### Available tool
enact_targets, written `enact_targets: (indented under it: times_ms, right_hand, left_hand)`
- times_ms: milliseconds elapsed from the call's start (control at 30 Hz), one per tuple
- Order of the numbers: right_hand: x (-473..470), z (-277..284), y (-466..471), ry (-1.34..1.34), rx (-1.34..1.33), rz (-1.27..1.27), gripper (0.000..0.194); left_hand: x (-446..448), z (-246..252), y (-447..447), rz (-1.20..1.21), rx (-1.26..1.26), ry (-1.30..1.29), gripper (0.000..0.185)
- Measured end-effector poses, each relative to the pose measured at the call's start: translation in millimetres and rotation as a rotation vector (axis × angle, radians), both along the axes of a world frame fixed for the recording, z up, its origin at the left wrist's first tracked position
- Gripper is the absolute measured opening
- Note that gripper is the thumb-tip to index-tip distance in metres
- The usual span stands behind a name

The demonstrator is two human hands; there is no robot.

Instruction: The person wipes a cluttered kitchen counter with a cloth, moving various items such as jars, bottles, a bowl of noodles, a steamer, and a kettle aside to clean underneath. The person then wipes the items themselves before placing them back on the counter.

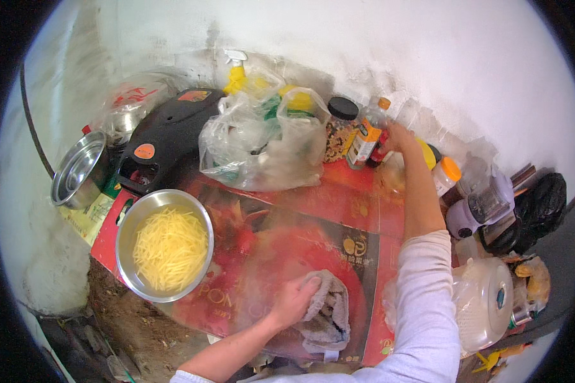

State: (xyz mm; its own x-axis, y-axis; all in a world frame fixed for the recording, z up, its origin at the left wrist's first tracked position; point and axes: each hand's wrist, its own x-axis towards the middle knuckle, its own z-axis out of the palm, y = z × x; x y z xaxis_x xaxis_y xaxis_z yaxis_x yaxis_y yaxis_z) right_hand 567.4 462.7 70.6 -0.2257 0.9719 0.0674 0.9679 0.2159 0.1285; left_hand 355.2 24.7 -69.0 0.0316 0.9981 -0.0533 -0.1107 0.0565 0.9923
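Observation:
My left hand (pixel 294 300) grips a damp-looking grey cloth (pixel 327 309) with dark stains, low over the red printed cardboard (pixel 287 239) that covers the table. At the back right, my right hand (pixel 398 136) is among the containers by the wall, touching a red object (pixel 382 141). Its fingers are partly hidden, so whether it grips that object cannot be told. Just left of it stand a clear bottle with an orange cap and label (pixel 363 139) and a black-lidded jar (pixel 340 129). A steel bowl (pixel 124 249) of shredded yellow potato-like strips (pixel 171 249) rests at the left.
A bulging clear plastic bag (pixel 268 153) and a black plastic case (pixel 172 129) line the back. Behind them is a yellow spray bottle (pixel 236 76). A steel pot (pixel 79 167) leans far left. Rightward are an orange-capped jar (pixel 446 174), a lilac appliance (pixel 479 206) and a lidded plastic container (pixel 484 301).

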Motion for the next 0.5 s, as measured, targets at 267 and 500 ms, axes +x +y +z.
enact_targets:
  times_ms: [267, 500]
  right_hand:
    - [5.1, 16.8, -32.9, 0.088, 0.221, -0.087, 0.079]
    - [7.7, 92.5, -102.7, 0.351, 0.486, -0.09, 0.073]
  left_hand:
    - [-0.5, -7.0, -0.1, -0.011, 0.027, 0.024, 0.045]
    - [-2.2, -23.3, 14.7, -0.016, 0.157, -0.298, 0.051]
